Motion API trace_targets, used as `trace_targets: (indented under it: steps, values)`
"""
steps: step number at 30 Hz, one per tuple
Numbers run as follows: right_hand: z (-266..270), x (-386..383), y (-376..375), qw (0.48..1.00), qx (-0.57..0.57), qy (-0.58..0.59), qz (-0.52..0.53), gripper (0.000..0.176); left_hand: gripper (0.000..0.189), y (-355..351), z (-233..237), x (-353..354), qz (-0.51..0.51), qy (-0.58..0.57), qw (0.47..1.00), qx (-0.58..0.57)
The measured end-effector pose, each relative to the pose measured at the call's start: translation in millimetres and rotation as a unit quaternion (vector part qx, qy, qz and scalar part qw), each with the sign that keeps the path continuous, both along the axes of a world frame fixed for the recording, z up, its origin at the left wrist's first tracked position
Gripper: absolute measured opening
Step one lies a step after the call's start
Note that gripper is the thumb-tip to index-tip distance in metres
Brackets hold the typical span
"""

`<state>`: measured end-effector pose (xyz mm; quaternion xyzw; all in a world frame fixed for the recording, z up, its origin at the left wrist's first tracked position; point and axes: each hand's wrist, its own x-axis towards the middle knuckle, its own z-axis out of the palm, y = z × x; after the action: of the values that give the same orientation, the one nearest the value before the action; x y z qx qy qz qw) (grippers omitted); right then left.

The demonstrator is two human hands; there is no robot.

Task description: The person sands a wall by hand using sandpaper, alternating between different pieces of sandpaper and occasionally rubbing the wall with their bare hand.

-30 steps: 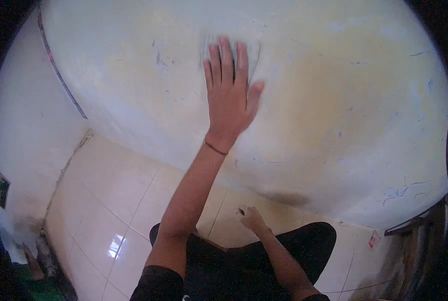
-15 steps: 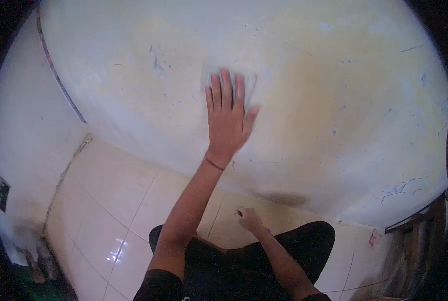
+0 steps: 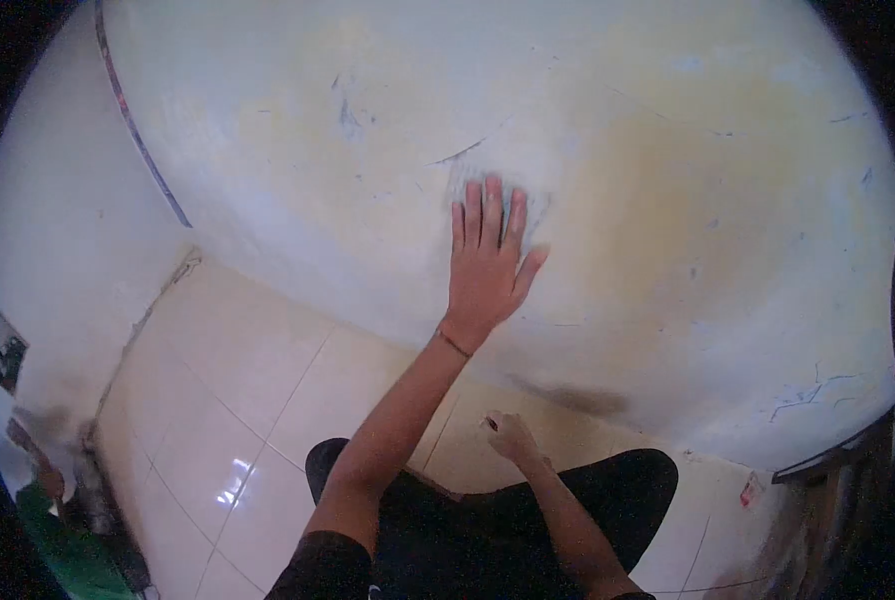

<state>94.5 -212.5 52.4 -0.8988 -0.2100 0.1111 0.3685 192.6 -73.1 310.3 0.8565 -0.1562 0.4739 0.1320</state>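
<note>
My left hand [image 3: 489, 265] lies flat on the pale, yellow-stained wall [image 3: 667, 210], fingers stretched and thumb spread to the right. A thin greyish sheet [image 3: 538, 208] shows around and between its fingertips, pressed between hand and wall; its material is blurred. Just above the fingertips runs a dark crack [image 3: 459, 154]. Lower down, over my lap, my right hand [image 3: 512, 438] is closed in a fist away from the wall. A small dark spot shows at its curled fingers, and I cannot tell what they hold.
My crossed legs [image 3: 627, 490] are on the glossy tiled floor [image 3: 247, 380], close to the wall's foot. At the lower left, another person's hand [image 3: 49, 478] and green clothing [image 3: 72, 550] show. Dark wooden furniture [image 3: 837, 490] stands at the right.
My left hand and the thin sheet have slid down the wall, uncovering the crack above the fingertips. The view has shifted a little, and more of the other person shows. My right hand stays closed.
</note>
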Motion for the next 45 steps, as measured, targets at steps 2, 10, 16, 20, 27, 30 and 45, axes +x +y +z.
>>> trace_targets:
  steps: [2,10,16,20,27,30,45]
  values:
    - [-9.9,2.4,-0.2,1.0,-0.006,-0.013,0.006,0.028,0.069,2.6,42.7,8.6,0.0,-0.039,0.999,0.003]
    - [-16.8,2.2,-2.7,1.0,0.009,-0.012,0.005,0.029,0.068,-0.5,50.9,7.4,0.008,-0.046,0.999,-0.004]
    - [-20.4,5.8,-1.9,1.0,0.008,-0.008,0.022,0.031,0.069,-6.5,-5.7,2.8,0.016,-0.004,1.0,0.0]
    - [-17.5,3.7,-3.9,0.999,0.028,-0.001,0.02,0.033,0.07,-4.1,78.8,13.9,0.025,-0.08,0.996,0.004]
    - [-10.2,6.3,-1.3,1.0,-0.023,0.009,-0.004,0.031,0.069,-11.9,19.8,7.1,0.029,-0.04,0.999,-0.021]
    - [-25.5,4.0,-2.4,0.999,-0.036,-0.018,-0.004,0.029,0.069,-16.2,-37.2,-7.0,0.014,0.024,1.0,-0.011]
    - [-22.8,9.8,-4.1,1.0,0.009,-0.012,0.022,0.025,0.072,-63.9,25.7,-1.0,0.004,-0.008,1.0,0.004]
